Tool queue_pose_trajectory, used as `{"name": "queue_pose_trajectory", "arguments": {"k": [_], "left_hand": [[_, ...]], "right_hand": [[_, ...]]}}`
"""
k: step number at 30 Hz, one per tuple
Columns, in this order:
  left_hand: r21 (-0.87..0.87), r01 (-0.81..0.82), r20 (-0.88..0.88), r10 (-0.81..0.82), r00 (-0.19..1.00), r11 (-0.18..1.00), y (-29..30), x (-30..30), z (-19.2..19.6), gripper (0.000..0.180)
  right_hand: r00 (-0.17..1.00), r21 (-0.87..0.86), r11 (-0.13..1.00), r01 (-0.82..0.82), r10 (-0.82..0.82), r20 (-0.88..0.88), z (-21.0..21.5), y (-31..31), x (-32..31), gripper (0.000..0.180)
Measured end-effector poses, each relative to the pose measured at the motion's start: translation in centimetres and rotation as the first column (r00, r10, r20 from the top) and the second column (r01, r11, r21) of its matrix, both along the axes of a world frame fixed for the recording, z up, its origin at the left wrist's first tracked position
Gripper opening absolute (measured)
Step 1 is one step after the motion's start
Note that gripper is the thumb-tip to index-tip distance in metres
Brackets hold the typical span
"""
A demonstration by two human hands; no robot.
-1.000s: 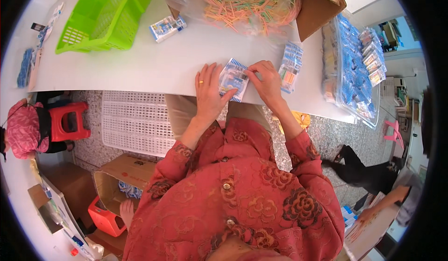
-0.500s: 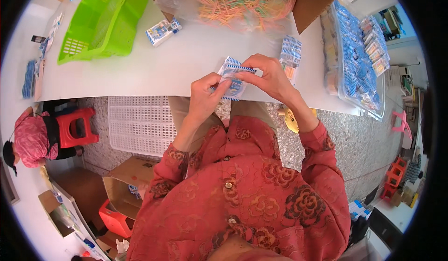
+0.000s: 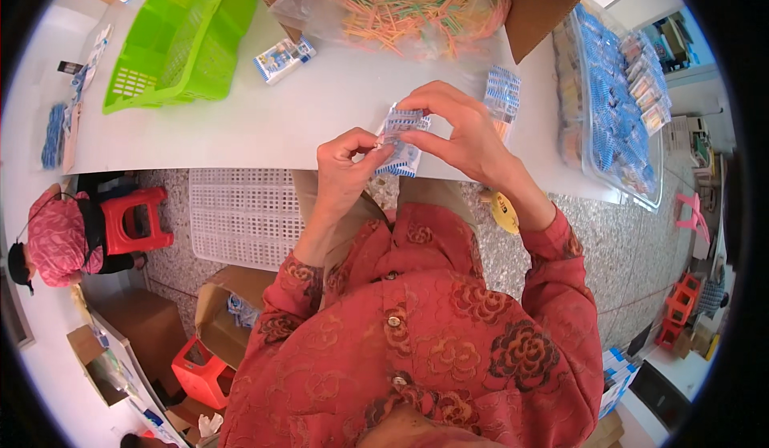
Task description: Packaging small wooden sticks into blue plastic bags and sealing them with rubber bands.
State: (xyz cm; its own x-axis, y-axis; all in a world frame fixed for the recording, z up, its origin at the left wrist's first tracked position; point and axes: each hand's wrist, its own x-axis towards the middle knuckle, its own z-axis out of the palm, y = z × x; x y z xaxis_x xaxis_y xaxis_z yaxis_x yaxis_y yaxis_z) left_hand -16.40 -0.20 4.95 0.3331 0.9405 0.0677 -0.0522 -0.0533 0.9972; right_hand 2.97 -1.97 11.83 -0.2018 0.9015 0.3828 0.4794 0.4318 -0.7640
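Over the table's near edge, my left hand [image 3: 346, 166] pinches the left side of a small blue-and-white plastic packet [image 3: 407, 160]. From the right, my right hand [image 3: 463, 132] grips the packet's upper part between thumb and fingers. The upper part looks bent over, and its far end is partly covered by my fingers. Another blue-and-white packet [image 3: 282, 60] lies farther off to the left. Just right of my right hand, a striped blue-and-white packet [image 3: 503, 94] with pale sticks showing through lies flat on the white table [image 3: 200, 140].
A cardboard box [image 3: 545, 12] with a bag of coloured thin sticks [image 3: 400, 4] stands at the back. A green basket [image 3: 172, 48] is at left, a clear tub of packets [image 3: 613, 104] at right. Below are a white crate [image 3: 244, 216] and red stool [image 3: 138, 220]; a person [image 3: 60, 240] is far left.
My right hand has shifted its grip, and the packet's upper part is now bent over under its fingers. My left hand has moved slightly left. The view has tilted slightly.
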Motion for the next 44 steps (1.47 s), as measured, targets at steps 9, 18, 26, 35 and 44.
{"name": "queue_pose_trajectory", "arguments": {"k": [9,18,26,35,44], "left_hand": [[-0.01,-0.057,0.05,0.057,0.997,0.998,0.2,0.2,0.8,0.01],[0.118,-0.15,0.022,0.148,0.989,0.982,0.2,0.1,0.4,0.009],[0.176,-0.18,-0.027,0.188,0.982,0.968,0.8,0.3,0.0,0.009],[0.173,-0.234,-0.004,0.238,0.971,0.957,3.0,-0.7,-3.3,0.011],[0.029,-0.23,-0.017,0.23,0.973,0.973,3.6,-1.8,-6.8,0.008]], "right_hand": [[0.983,0.261,0.965,-0.011,-0.037,0.179,0.8,0.0,-0.7,0.03],[0.961,0.4,0.916,-0.032,-0.081,0.263,0.6,0.2,-2.1,0.022],[0.967,0.174,0.985,0.002,-0.046,0.249,0.0,1.4,-2.6,0.015],[0.963,-0.171,0.955,0.242,-0.258,-0.081,-3.4,11.7,3.7,0.013],[0.704,-0.027,0.877,0.479,-0.366,0.608,-7.8,27.3,13.5,0.018]]}}
